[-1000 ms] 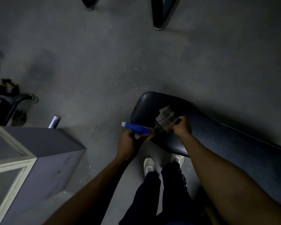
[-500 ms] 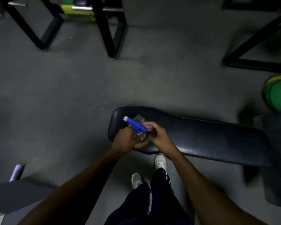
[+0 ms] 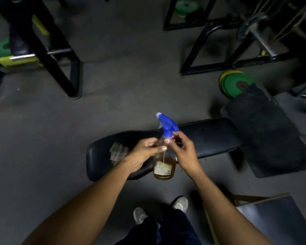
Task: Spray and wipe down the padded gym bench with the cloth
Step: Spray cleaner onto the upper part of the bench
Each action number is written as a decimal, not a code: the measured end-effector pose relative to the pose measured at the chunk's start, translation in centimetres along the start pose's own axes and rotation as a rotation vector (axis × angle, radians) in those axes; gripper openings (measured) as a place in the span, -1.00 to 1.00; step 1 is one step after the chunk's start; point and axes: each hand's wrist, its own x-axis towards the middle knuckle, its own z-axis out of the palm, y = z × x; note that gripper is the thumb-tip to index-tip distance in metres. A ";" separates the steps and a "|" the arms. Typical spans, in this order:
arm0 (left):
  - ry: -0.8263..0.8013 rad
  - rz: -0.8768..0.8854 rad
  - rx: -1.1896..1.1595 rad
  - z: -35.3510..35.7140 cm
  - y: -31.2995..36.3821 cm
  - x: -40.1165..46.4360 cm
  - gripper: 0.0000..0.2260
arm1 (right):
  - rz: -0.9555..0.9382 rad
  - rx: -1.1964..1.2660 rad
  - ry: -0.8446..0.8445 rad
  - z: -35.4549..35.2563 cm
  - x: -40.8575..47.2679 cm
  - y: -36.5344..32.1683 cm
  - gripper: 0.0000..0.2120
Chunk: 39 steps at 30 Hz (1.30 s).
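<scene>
A black padded gym bench [image 3: 210, 138] runs from centre to the right. A checked cloth [image 3: 117, 152] lies loose on its left end, with no hand on it. Over the bench's near edge I hold a clear spray bottle [image 3: 163, 167] upright, with amber liquid, a pale label and a blue trigger head [image 3: 167, 125]. My left hand [image 3: 145, 152] grips the bottle's shoulder. My right hand [image 3: 183, 152] pinches the neck just under the blue head.
Black metal machine frames [image 3: 60, 55] stand at the far left and far right. A green and yellow weight plate [image 3: 234, 84] leans at the right by a dark pad [image 3: 265, 128]. A grey box corner [image 3: 279, 218] sits at the bottom right. My feet are below.
The bottle has been turned upright and lifted, with both hands now on it. My right hand has let go of the cloth, which now lies on the bench. The view has swung up and right.
</scene>
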 end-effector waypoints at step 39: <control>-0.251 0.074 0.809 25.1 -2.3 27.4 -0.77 | 0.376 0.275 0.835 -28.4 3.8 11.1 -0.79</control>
